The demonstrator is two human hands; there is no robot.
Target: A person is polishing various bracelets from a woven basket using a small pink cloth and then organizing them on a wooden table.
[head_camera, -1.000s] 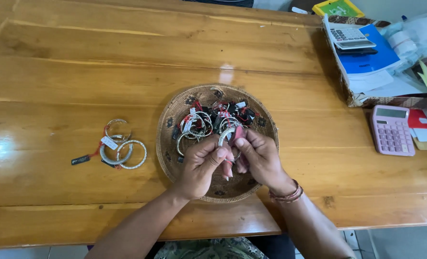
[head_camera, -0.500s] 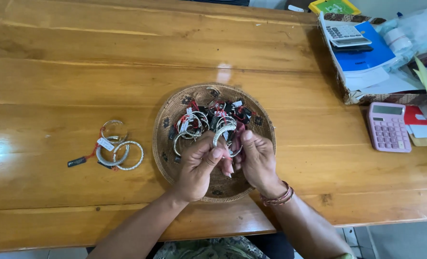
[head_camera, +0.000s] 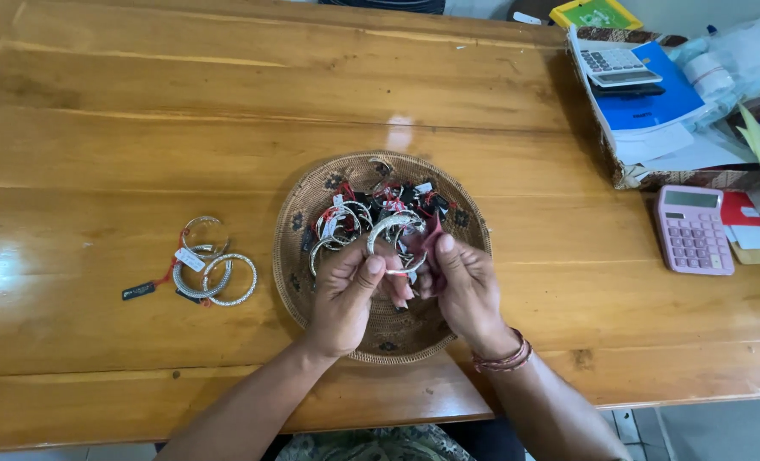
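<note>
Silver bangle (head_camera: 394,229): curved open cuff, pale metal, patterned surface, small tag hanging below. Held above woven tray (head_camera: 299,224), near its centre. Left hand (head_camera: 347,292) closed on bangle, thumb and fingers pinching lower left end. Right hand (head_camera: 463,286) closed on dark red cloth (head_camera: 431,242), pressing it against bangle's right side. Tray round, brown, dark motifs on rim, heaped with more tagged bangles (head_camera: 346,220). Three loose bangles (head_camera: 209,265) on table (head_camera: 141,111), well left. Pink calculator (head_camera: 694,229) far right.
</note>
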